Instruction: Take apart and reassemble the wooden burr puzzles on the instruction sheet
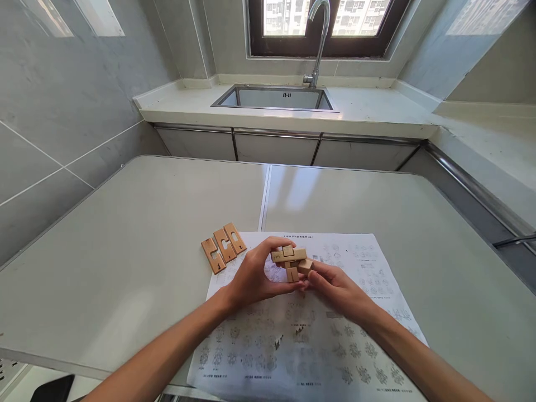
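- A cluster of crossed, pale-brown wooden blocks (293,257), held above a printed white sheet (318,346): left hand (256,272) curled around, right hand (341,290) pinching one block.
- Three flat, slotted wooden pieces (229,254) (small dark marks) beside them.
- Glossy pale table (104,245); beyond, steel sink (272,101).

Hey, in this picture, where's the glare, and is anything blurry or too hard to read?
Head view: daylight through the window leaves pale glare on the table; head view: most print on the paper sheet is too small and soft to read; head view: the wooden block assembly looks fairly clear.
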`<move>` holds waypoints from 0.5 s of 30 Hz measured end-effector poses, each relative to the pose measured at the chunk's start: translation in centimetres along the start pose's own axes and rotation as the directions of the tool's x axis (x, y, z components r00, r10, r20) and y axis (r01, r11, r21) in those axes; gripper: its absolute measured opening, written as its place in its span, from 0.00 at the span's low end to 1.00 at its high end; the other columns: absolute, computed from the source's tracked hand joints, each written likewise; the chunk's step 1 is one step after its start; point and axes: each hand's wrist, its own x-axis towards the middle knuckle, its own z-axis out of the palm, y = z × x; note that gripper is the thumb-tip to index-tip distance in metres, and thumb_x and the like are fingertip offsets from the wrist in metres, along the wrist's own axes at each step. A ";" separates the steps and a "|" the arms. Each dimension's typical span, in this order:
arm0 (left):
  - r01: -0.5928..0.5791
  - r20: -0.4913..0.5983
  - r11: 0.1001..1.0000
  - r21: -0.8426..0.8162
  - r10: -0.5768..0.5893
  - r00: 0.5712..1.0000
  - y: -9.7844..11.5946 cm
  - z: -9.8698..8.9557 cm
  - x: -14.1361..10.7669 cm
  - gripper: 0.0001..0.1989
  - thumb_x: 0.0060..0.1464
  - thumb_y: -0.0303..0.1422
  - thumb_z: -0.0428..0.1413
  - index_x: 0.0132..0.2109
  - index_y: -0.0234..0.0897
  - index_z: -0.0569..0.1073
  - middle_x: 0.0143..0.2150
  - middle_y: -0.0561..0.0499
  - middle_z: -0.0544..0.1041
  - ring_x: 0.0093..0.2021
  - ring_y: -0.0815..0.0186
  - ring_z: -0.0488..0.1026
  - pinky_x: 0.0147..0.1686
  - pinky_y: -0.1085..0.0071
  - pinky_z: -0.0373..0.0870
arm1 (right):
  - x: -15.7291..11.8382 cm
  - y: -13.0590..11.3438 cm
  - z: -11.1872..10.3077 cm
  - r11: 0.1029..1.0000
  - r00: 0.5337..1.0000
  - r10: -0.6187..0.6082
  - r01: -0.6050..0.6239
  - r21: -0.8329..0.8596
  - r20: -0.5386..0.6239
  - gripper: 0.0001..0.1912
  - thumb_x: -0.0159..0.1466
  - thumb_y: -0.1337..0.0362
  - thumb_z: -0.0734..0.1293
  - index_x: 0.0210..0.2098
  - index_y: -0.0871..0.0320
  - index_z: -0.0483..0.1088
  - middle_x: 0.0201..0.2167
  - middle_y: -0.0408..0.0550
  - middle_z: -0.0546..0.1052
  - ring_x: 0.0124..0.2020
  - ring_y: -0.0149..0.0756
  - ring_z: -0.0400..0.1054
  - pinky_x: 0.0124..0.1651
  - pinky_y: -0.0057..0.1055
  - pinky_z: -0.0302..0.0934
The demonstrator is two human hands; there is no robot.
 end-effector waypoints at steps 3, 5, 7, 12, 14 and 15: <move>-0.004 0.031 1.000 -0.014 0.005 1.000 0.1 0.0 0.0 0.34 0.49 0.41 0.73 0.58 0.43 0.68 0.54 0.45 0.79 0.53 0.56 0.80 0.54 0.60 0.77 | 0.0 0.2 0.1 0.989 0.998 0.012 -0.021 0.146 0.061 0.24 0.71 0.42 0.65 0.53 0.54 0.77 0.48 0.53 0.80 0.47 0.46 0.75 0.55 0.45 0.71; -0.008 0.036 1.000 -0.028 0.009 0.999 0.1 0.0 0.0 0.34 0.49 0.41 0.73 0.58 0.43 0.67 0.54 0.44 0.80 0.52 0.56 0.80 0.54 0.60 0.77 | -0.1 0.3 0.2 0.979 0.997 0.026 -0.041 0.199 0.075 0.26 0.70 0.42 0.67 0.55 0.54 0.77 0.50 0.54 0.80 0.51 0.48 0.75 0.60 0.49 0.68; -0.005 0.036 0.999 -0.038 0.006 0.999 0.2 0.0 0.0 0.34 0.49 0.41 0.73 0.58 0.43 0.68 0.54 0.44 0.80 0.52 0.55 0.80 0.54 0.60 0.77 | 0.0 0.3 0.2 0.976 0.997 0.041 -0.054 0.213 0.063 0.28 0.68 0.41 0.69 0.58 0.53 0.76 0.52 0.55 0.80 0.54 0.50 0.75 0.63 0.52 0.66; -0.021 0.031 0.999 -0.035 0.023 0.999 0.2 0.2 -0.1 0.33 0.48 0.39 0.73 0.57 0.43 0.68 0.53 0.43 0.80 0.51 0.56 0.81 0.52 0.60 0.78 | 0.3 -0.3 0.3 0.968 0.999 0.032 -0.034 0.248 0.015 0.35 0.61 0.42 0.76 0.63 0.48 0.72 0.58 0.57 0.77 0.58 0.53 0.74 0.60 0.51 0.69; -0.070 0.027 0.997 -0.023 0.071 0.997 0.2 0.2 -0.1 0.32 0.49 0.36 0.73 0.58 0.43 0.68 0.54 0.43 0.80 0.52 0.56 0.81 0.52 0.60 0.79 | 0.3 -0.4 0.4 0.956 1.000 0.029 -0.028 0.291 0.001 0.36 0.59 0.44 0.78 0.63 0.48 0.72 0.60 0.57 0.76 0.59 0.54 0.74 0.59 0.51 0.70; -0.107 0.028 0.994 -0.015 0.107 0.994 0.2 0.3 0.0 0.32 0.50 0.35 0.73 0.59 0.43 0.68 0.55 0.43 0.80 0.53 0.56 0.80 0.52 0.60 0.79 | 0.4 -0.4 0.4 0.950 0.999 0.033 -0.028 0.312 -0.009 0.36 0.59 0.45 0.79 0.63 0.48 0.72 0.61 0.57 0.76 0.60 0.54 0.73 0.60 0.51 0.70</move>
